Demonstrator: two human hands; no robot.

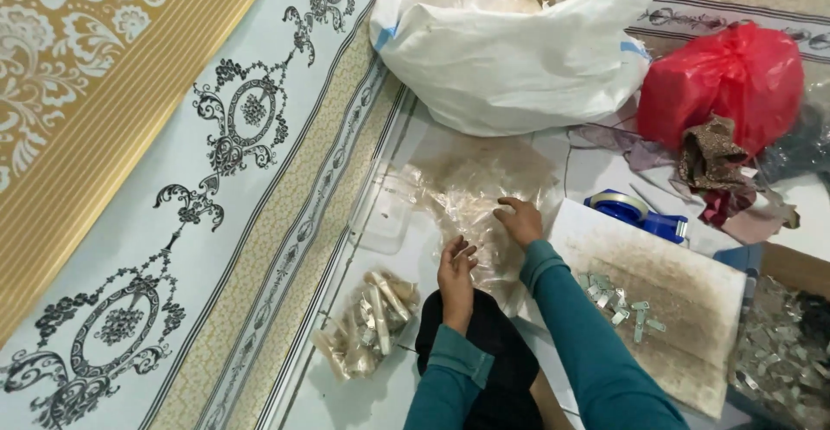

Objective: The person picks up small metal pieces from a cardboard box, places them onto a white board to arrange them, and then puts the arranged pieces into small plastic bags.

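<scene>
Clear plastic bags (471, 192) (crumpled), both hands touching

Both hands sit on the clear plastic bags (471, 192), left hand (456, 274) nearer than right hand (520, 221). Filled packets (367, 322) lie left, board (666, 309) right, tape dispenser (638, 212) behind it, sack (510, 50) probably farthest.

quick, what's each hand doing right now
Left hand: fingers curled at the clear plastic bags; grip cannot be told.
Right hand: open, resting on the same bags.
</scene>
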